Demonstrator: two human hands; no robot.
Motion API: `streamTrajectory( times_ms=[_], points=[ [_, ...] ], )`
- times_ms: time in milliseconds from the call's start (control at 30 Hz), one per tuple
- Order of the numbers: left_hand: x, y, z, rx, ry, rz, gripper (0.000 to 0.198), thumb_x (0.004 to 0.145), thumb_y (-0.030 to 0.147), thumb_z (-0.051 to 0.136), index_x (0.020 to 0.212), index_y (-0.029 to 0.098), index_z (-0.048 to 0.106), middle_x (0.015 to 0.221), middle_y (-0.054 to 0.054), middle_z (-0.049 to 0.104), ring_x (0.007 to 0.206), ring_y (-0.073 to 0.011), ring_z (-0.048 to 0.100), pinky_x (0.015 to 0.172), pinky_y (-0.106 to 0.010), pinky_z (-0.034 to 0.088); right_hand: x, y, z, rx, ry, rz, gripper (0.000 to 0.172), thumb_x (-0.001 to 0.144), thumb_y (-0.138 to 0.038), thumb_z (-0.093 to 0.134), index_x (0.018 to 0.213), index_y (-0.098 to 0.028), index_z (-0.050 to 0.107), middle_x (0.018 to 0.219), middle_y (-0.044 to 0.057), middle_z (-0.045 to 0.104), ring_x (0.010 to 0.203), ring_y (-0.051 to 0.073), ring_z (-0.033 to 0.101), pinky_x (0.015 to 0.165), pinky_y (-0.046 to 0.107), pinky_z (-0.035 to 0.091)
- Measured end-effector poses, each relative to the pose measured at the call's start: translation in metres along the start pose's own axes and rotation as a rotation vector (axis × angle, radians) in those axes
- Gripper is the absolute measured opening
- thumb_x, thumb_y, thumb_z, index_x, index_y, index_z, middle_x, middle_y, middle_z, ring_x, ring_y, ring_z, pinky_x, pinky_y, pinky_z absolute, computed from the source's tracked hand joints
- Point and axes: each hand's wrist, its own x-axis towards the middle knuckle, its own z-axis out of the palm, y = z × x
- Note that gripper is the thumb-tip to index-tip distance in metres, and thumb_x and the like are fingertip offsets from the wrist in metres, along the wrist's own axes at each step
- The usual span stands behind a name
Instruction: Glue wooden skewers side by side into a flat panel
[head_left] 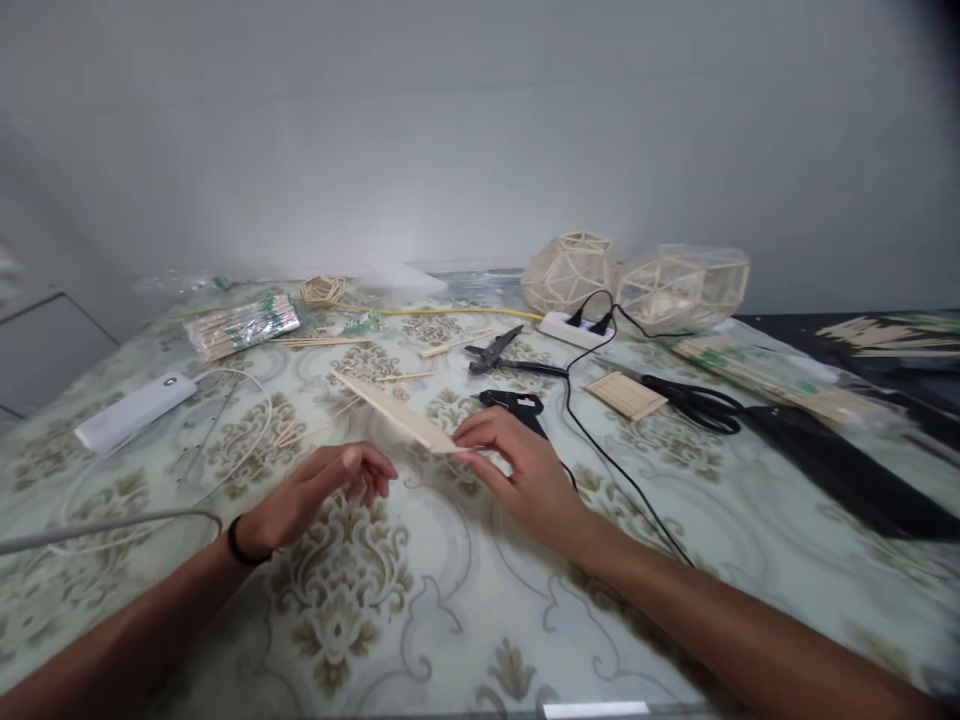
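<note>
Thumb and first finger of my right hand (525,475) pinch the near tip of the long flat stick piece (394,412). The other fingers on that hand are bent a little and touch nothing I can see. The stick piece points away and to the left over the table (450,620). I cannot tell if its far end rests on the cloth.

My left hand (330,490) is half open, with its fingers softly curled. It holds nothing. It sits low, near the pinched tip but not touching it. A black band (241,548) is on that wrist.

Just behind my right hand lies a black glue gun (514,403). A black cord (615,472) runs past my right arm. Black scissors (697,405) lie well off to the right.
</note>
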Motion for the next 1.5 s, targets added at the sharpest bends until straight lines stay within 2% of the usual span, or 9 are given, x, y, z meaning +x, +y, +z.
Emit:
streamTrajectory(
  times_ms=[167,267,400,700,800,900,1033,1133,1500],
  points=[
    [-0.003,0.001,0.023,-0.234,-0.136,-0.071,0.082,0.089,0.09,0.043,0.098,0.014,0.073,0.093,-0.01,0.072,0.074,-0.0191,0.059,0.067,-0.032,0.043,-0.006,-0.004,0.006,-0.077,-0.108,-0.178,0.013,0.106,-0.019,0.054,0.103,-0.023,0.067,0.111,0.011,0.072,0.099,0.021,0.07,0.086,0.036,0.059],
    [-0.005,0.001,0.027,-0.219,-0.09,-0.057,0.07,0.098,0.078,0.045,0.092,0.014,0.073,0.084,-0.005,0.068,0.072,-0.0157,0.055,0.07,-0.03,0.045,-0.01,-0.005,0.014,-0.124,-0.152,-0.227,0.019,0.106,-0.015,0.051,0.106,-0.023,0.069,0.115,0.011,0.073,0.104,0.022,0.071,0.087,0.037,0.061],
    [-0.005,0.001,0.027,-0.177,-0.118,-0.121,0.042,0.095,0.056,0.068,0.088,0.014,0.074,0.082,-0.004,0.071,0.072,-0.0153,0.059,0.07,-0.028,0.048,-0.012,-0.005,0.022,-0.157,-0.167,-0.246,0.021,0.107,-0.017,0.05,0.114,-0.022,0.069,0.114,0.011,0.075,0.111,0.023,0.071,0.093,0.039,0.061],
    [0.003,-0.013,0.021,-0.08,-0.079,-0.112,0.033,0.095,0.042,0.067,0.082,0.013,0.076,0.073,-0.001,0.068,0.069,-0.0143,0.06,0.071,-0.026,0.048,-0.002,0.0,0.016,-0.216,-0.135,-0.366,0.014,0.104,-0.02,0.061,0.11,-0.023,0.073,0.123,0.011,0.076,0.116,0.024,0.069,0.116,0.056,0.046],
    [0.003,-0.015,0.018,-0.036,-0.066,-0.1,0.033,0.096,0.043,0.067,0.082,0.014,0.075,0.074,-0.001,0.068,0.069,-0.0148,0.059,0.072,-0.027,0.048,-0.001,-0.004,0.012,-0.233,-0.051,-0.27,0.016,0.102,-0.022,0.064,0.109,-0.028,0.077,0.115,0.008,0.077,0.109,0.026,0.066,0.107,0.054,0.047],
    [0.002,-0.011,0.019,0.013,-0.05,-0.084,0.035,0.097,0.045,0.064,0.081,0.015,0.074,0.073,-0.001,0.067,0.069,-0.0156,0.06,0.074,-0.028,0.049,-0.001,-0.013,0.011,-0.102,-0.036,-0.03,0.015,0.101,-0.03,0.065,0.1,-0.024,0.079,0.099,0.009,0.074,0.095,0.025,0.062,0.09,0.045,0.048],
    [-0.001,-0.003,0.022,0.08,-0.047,-0.055,0.038,0.099,0.045,0.061,0.077,0.016,0.071,0.072,-0.001,0.066,0.072,-0.0162,0.06,0.078,-0.03,0.05,-0.001,-0.022,0.013,0.038,-0.147,0.164,0.044,0.107,-0.039,0.052,0.07,-0.02,0.066,0.068,0.002,0.06,0.065,0.016,0.053,0.066,0.032,0.042],
    [-0.003,0.0,0.025,0.118,-0.045,-0.056,0.037,0.099,0.043,0.06,0.075,0.017,0.069,0.075,-0.001,0.068,0.075,-0.0172,0.062,0.079,-0.03,0.051,0.0,-0.024,0.017,0.142,-0.281,0.285,0.052,0.107,-0.048,0.049,0.065,-0.019,0.058,0.056,-0.004,0.051,0.053,0.012,0.044,0.055,0.027,0.033],
    [-0.005,-0.005,0.027,0.086,-0.14,-0.116,0.029,0.093,0.045,0.067,0.087,0.017,0.073,0.085,-0.005,0.075,0.078,-0.019,0.067,0.074,-0.03,0.058,-0.001,-0.022,0.024,0.49,-0.548,0.461,0.062,0.095,-0.073,0.057,0.063,-0.021,0.049,0.055,-0.006,0.043,0.051,0.01,0.037,0.05,0.026,0.028]
  ],
)
